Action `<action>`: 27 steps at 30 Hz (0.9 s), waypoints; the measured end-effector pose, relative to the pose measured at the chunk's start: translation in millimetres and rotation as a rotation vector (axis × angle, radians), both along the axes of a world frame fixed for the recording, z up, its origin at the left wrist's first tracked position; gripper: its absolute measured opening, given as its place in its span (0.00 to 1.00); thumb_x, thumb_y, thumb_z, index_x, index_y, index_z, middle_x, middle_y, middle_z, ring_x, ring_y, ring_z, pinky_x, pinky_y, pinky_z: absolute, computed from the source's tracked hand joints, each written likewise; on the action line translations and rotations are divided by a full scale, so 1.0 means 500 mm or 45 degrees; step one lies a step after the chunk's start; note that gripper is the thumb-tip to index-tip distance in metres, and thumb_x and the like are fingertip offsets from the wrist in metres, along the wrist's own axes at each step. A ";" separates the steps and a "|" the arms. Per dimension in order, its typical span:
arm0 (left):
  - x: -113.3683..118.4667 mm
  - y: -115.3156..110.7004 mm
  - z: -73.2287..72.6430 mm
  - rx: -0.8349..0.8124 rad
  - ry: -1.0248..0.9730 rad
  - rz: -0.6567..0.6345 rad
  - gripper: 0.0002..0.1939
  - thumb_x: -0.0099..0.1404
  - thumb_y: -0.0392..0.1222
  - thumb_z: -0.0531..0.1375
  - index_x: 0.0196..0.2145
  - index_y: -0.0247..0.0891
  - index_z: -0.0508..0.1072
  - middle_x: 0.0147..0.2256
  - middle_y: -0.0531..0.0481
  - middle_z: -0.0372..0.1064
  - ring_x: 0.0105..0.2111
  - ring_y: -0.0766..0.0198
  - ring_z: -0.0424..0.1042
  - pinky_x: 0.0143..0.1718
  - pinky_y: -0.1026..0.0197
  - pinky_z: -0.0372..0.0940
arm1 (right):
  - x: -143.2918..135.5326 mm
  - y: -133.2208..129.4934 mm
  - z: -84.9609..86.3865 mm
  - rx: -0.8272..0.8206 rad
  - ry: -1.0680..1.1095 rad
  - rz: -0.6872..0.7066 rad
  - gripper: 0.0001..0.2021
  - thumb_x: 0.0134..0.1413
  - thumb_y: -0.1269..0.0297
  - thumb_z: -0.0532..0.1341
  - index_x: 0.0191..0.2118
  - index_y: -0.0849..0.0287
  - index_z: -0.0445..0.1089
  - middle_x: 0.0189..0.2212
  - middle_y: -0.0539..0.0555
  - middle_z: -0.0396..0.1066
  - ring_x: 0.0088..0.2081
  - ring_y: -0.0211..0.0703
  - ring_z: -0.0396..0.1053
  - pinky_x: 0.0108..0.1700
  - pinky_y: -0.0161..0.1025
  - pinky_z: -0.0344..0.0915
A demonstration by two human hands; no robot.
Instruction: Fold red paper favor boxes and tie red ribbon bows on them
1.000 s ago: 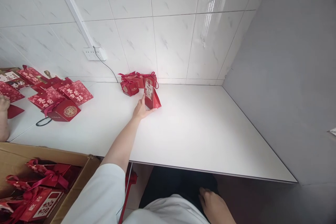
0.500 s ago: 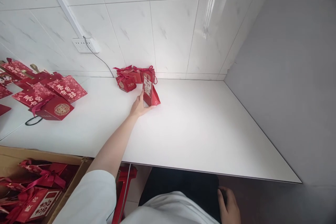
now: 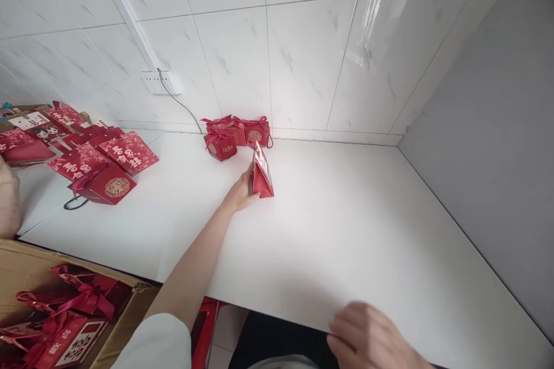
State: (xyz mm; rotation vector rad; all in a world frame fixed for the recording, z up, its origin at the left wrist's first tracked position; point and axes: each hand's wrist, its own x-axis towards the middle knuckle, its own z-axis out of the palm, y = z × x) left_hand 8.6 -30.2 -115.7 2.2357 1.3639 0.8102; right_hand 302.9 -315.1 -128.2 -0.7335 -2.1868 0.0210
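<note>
1. Your left hand is clamped on a red triangular box, gripping its left side, with the thumb low by the front bottom edge.
2. That box looks to stand upright on the white counter, well back from the near edge, a triangular end facing you and a light printed panel along its right side.
3. Just behind it, by the tiled wall, small red ribboned boxes sit bunched together; they overlap the triangular box's top in your view, so I cannot tell whether they touch it.
4. Your right hand is over the counter's near edge, well apart from the triangular box. It is blurred, with the fingers bent; I cannot tell whether they are apart or together.
5. To your left lies a red box with a round gold emblem, a dark loop beside it. Red packets with white characters are behind it.
6. At the far left edge, part of another person's arm shows near those packets.
7. At your near left, a cardboard carton holds more red boxes with ribbons.
8. On the wall, a cable runs from a white socket down toward the counter.
</note>
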 end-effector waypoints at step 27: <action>0.115 -0.006 -0.007 -0.438 -0.710 -0.245 0.26 0.71 0.56 0.45 0.61 0.41 0.60 0.60 0.46 0.63 0.60 0.55 0.63 0.61 0.53 0.60 | -0.034 0.510 -0.019 -1.132 0.857 -0.022 0.27 0.59 0.49 0.60 0.60 0.51 0.56 0.58 0.56 0.67 0.56 0.50 0.67 0.58 0.50 0.65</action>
